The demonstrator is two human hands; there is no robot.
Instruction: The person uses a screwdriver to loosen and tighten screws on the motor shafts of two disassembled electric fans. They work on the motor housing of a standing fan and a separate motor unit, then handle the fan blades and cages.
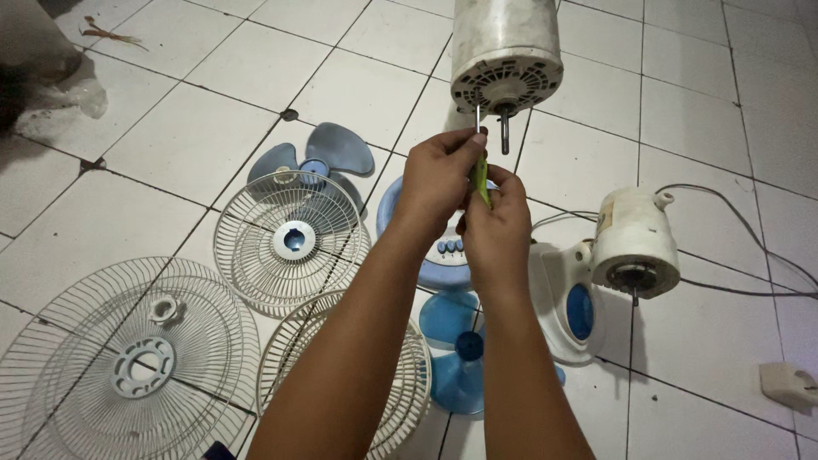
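Note:
A white fan motor housing (506, 53) stands ahead of me, its vented front face and bare metal shaft (504, 129) pointing down toward me. My left hand (440, 177) and my right hand (496, 228) are both closed around a green-handled screwdriver (481, 177). Its thin metal tip reaches up to the motor's face, just left of the shaft. The hands touch each other, the left one higher on the tool.
On the tiled floor lie three white wire fan grilles (291, 240) (128, 353) (400, 388), blue fan blades (328, 149) (456, 353), a blue fan base with buttons (443, 255), a second white-and-blue fan motor (635, 243) with grey cable (750, 290), a white plug (788, 383).

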